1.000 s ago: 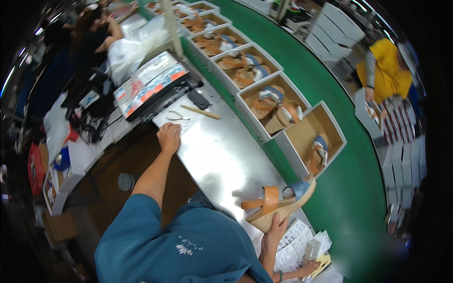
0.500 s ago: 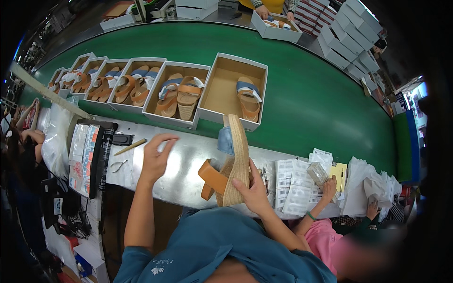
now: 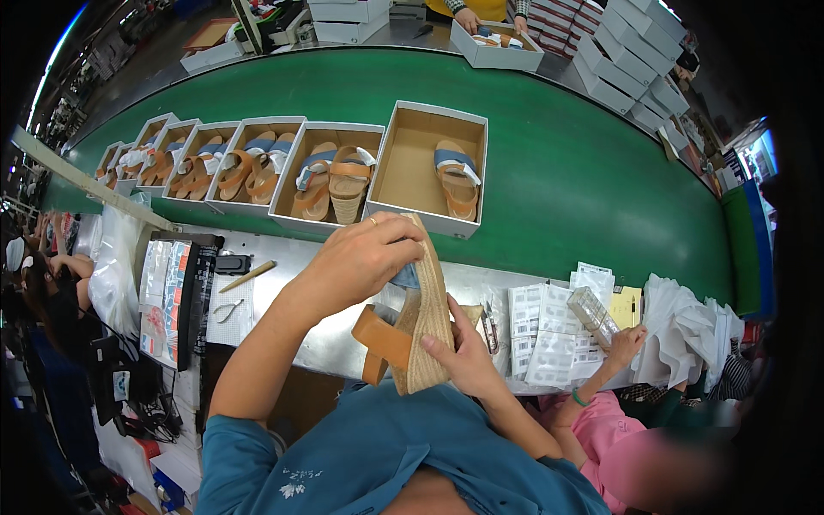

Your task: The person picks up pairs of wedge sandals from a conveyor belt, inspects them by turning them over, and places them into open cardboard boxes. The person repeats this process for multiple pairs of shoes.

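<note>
I hold a wedge sandal (image 3: 427,326) with a woven rope sole and tan straps upright over the metal bench (image 3: 330,339). My right hand (image 3: 468,356) grips its lower end from below. My left hand (image 3: 365,257), with a ring on one finger, closes over the sandal's top end and blue strap. Straight ahead on the green conveyor belt (image 3: 558,172) stands an open cardboard box (image 3: 410,167) with a single matching sandal (image 3: 455,178) lying in it.
Several more open boxes with sandal pairs (image 3: 330,180) line the belt to the left. A pencil (image 3: 247,276) and small snips (image 3: 225,311) lie on the bench. At right, another person's hand (image 3: 625,343) in a pink sleeve rests by label sheets (image 3: 545,330) and white paper.
My left hand has come from the bench onto the sandal's top end. My view has swung from the left toward the belt ahead, with the sandal held upright.
</note>
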A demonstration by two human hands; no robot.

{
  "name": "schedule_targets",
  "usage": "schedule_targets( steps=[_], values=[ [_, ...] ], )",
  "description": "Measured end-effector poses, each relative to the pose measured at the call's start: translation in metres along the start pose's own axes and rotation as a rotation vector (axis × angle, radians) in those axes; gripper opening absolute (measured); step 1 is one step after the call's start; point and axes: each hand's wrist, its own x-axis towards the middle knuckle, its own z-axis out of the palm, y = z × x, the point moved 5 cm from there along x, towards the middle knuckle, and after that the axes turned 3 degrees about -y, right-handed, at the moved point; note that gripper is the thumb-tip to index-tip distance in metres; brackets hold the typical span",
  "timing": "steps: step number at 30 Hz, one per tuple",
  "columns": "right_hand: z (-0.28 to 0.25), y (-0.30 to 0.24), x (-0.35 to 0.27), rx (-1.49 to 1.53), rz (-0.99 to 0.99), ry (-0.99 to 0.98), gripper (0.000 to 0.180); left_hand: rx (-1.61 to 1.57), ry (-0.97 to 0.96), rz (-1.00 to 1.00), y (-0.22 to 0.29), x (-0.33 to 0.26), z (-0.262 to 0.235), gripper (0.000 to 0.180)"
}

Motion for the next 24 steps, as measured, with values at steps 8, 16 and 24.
schedule_targets(
  steps=[8,16,24],
  values=[
    [-0.001,0.004,-0.004,-0.247,-0.097,0.063,0.085,-0.359,0.097,-0.364,-0.026,-0.003,-0.008,0.063],
    [-0.009,0.011,0.000,0.383,-0.040,-0.201,0.063,-1.548,0.365,-0.741,-0.075,-0.069,0.095,0.062],
    [0.021,0.030,0.012,1.500,0.055,-0.976,0.072,-1.493,0.308,-0.461,0.023,-0.053,0.117,0.077]
  ],
)
